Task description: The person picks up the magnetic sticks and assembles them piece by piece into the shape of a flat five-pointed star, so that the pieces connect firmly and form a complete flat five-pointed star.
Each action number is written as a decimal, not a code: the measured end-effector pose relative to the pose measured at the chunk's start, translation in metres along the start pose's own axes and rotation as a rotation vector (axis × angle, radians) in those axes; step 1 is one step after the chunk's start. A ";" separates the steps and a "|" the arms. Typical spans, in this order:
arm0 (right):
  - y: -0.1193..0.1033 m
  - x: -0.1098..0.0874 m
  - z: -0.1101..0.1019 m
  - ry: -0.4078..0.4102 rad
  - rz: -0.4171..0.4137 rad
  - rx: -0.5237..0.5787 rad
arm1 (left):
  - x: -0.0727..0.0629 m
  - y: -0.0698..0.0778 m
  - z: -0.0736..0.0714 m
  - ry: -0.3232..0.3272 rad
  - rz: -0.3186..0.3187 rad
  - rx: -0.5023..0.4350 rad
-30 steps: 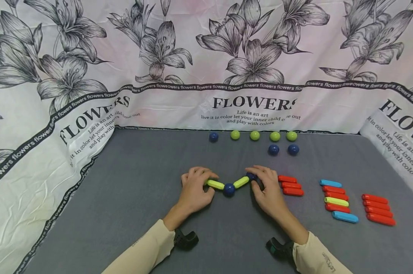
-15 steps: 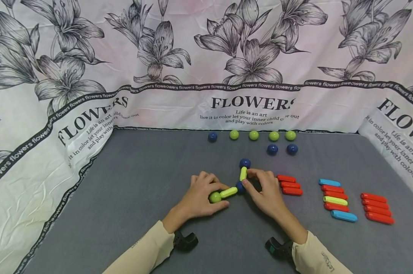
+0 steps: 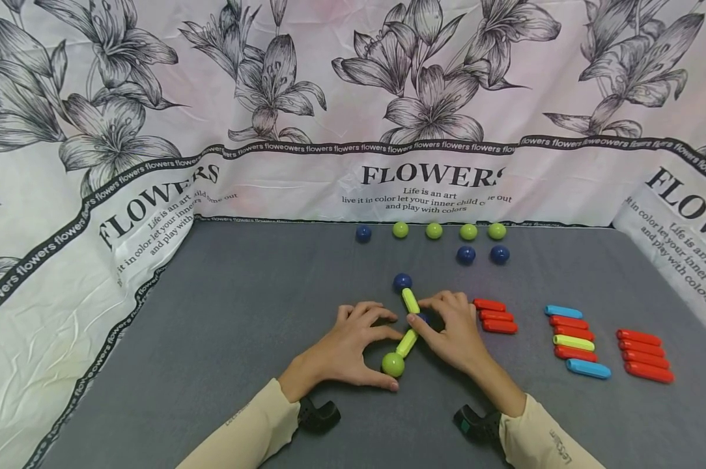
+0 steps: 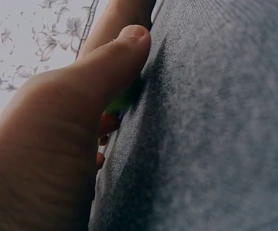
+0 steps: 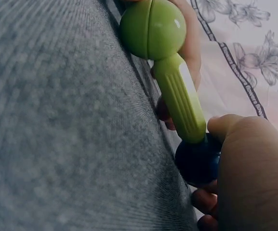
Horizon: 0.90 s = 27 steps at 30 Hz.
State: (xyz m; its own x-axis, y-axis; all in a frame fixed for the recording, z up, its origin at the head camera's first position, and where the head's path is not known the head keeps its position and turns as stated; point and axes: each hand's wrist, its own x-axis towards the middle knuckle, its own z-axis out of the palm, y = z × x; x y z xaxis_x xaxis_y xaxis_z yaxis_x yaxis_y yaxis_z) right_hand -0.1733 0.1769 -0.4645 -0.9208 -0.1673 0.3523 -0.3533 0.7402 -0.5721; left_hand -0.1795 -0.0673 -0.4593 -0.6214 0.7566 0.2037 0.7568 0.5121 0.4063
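Observation:
A bent chain of balls and yellow-green rods lies on the grey cloth in the head view. It runs from a green ball (image 3: 393, 365) along the near rod (image 3: 407, 343) to a middle blue ball (image 5: 196, 161). From there the far rod (image 3: 410, 300) leads to another blue ball (image 3: 402, 282). My right hand (image 3: 455, 332) pinches the middle blue ball, largely covering it in the head view. Spread around the green ball's left side, my left hand (image 3: 350, 348) has its fingers and thumb apart. The left wrist view shows only a green blur behind the thumb.
Green balls (image 3: 434, 231) and blue balls (image 3: 465, 255) stand along the cloth's back edge. To the right lie red rods (image 3: 497, 316), a mixed column with a blue rod (image 3: 588, 369), and more red rods (image 3: 649, 360). A flower-printed curtain (image 3: 435, 117) rises behind.
The chain has turned anticlockwise, its green end swinging towards me and right. My right hand moved from the end blue ball to the middle one; my left hand's fingers have spread away from the green ball.

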 end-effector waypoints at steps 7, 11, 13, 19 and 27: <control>-0.001 0.000 -0.001 -0.013 -0.009 0.002 | 0.000 -0.001 0.000 0.012 0.019 -0.031; 0.000 -0.001 -0.002 -0.015 -0.019 -0.002 | 0.001 -0.002 0.000 0.025 0.009 -0.095; 0.000 -0.001 -0.002 -0.015 -0.019 0.002 | 0.001 -0.002 0.000 0.030 0.000 -0.124; 0.000 -0.001 -0.003 -0.033 -0.005 0.020 | 0.002 -0.003 0.001 0.041 -0.013 -0.145; -0.002 -0.001 -0.003 -0.043 -0.009 0.003 | 0.001 0.002 0.001 0.042 -0.035 -0.108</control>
State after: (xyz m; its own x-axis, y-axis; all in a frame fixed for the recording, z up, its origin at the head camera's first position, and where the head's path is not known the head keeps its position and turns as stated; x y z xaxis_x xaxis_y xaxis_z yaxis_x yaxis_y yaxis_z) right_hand -0.1714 0.1777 -0.4613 -0.9239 -0.2015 0.3253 -0.3619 0.7364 -0.5716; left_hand -0.1788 -0.0649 -0.4588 -0.6564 0.7204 0.2241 0.7097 0.4890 0.5072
